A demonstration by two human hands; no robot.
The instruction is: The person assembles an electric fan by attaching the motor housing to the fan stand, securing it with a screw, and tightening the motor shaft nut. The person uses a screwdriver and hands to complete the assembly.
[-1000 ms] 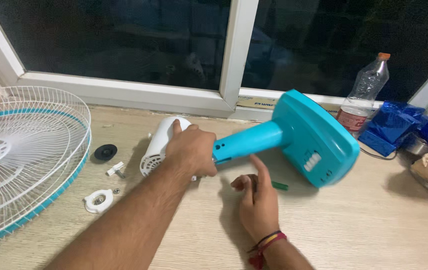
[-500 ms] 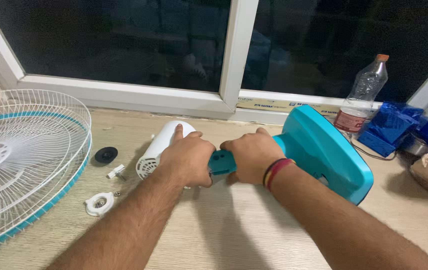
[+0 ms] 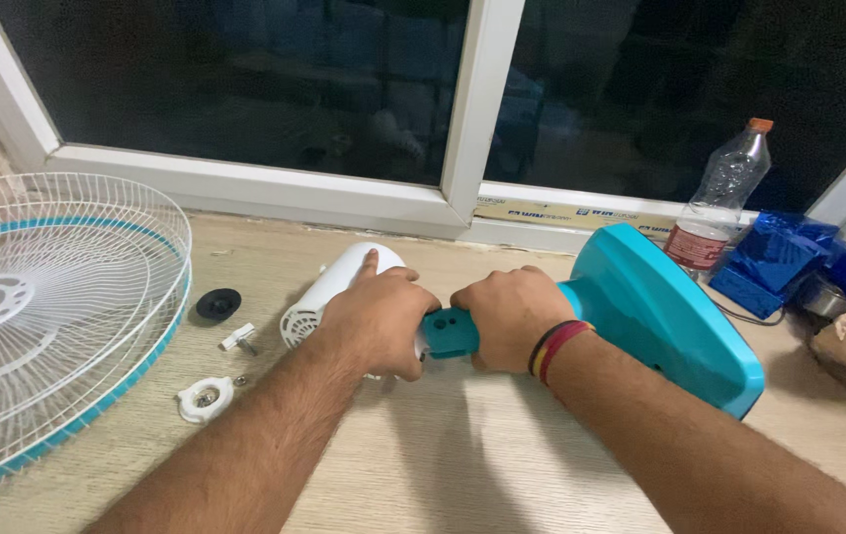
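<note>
Dark window panes in a white frame [image 3: 472, 119] run behind a pale wooden counter [image 3: 443, 465]. Biggest on it is the white wire fan guard [image 3: 47, 307] with a teal rim, lying flat at the left edge. Next comes the teal fan base [image 3: 680, 316], tilted on edge at right, its neck [image 3: 448, 331] reaching left to the white motor housing [image 3: 329, 292], which lies on its side near the window sill. The left hand [image 3: 379, 316] is closed over the housing's near end, index finger stretched along the top; the right hand [image 3: 507, 316] is wrapped around the neck, hiding most of it and the joint between the parts. Behind the base stand a clear plastic bottle [image 3: 724, 193] and blue packets [image 3: 779, 257]. Between guard and housing lie a black disc [image 3: 218, 303], a white ring nut [image 3: 206, 399] and a small white clip [image 3: 237, 337].
</note>
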